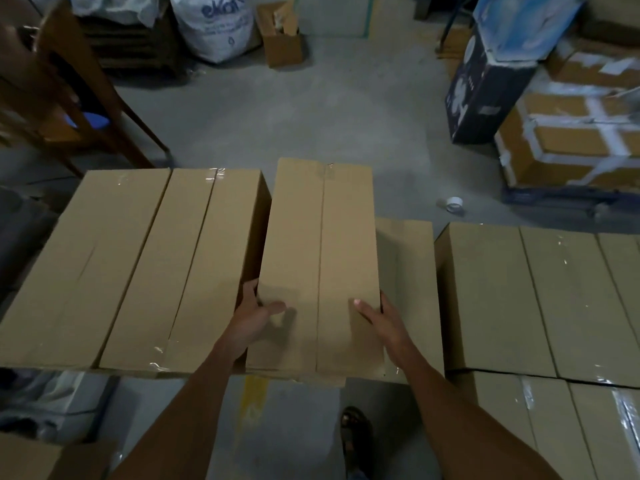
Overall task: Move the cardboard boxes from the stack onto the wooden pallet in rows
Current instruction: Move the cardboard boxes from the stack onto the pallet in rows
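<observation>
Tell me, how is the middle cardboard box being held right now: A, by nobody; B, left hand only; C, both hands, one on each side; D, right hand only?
C: the left hand and the right hand each hold one side of the box at its near end, thumbs on top.

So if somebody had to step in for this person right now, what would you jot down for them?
Left hand: grips the near left edge of the middle box, thumb on top.
Right hand: grips its near right edge, thumb on top.
Middle box: lies lengthwise close beside the left row of boxes. I cannot tell if it is set down yet.
Right stack: at least two layers of boxes.
Pallet: not visible.
Left to do: probably settle this box in line with the left row, then fetch more from the stack.
</observation>
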Motion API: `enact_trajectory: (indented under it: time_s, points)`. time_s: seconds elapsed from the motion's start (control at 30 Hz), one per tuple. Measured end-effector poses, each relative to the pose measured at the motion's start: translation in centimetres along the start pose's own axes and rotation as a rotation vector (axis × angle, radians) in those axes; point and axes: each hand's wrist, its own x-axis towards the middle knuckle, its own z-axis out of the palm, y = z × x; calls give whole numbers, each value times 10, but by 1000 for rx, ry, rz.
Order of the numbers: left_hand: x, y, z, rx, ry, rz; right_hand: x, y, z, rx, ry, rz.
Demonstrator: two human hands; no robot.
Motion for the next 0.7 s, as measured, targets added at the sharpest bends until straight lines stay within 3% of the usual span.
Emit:
enact_trajectory:
  time_s: [0.3, 0.7]
  points:
    - [-61, 30, 4, -50, -73, 219, -59, -30, -33, 68, 67, -12]
    - [-229, 53, 26, -37, -152, 504, -253, -35, -84, 198, 252, -211]
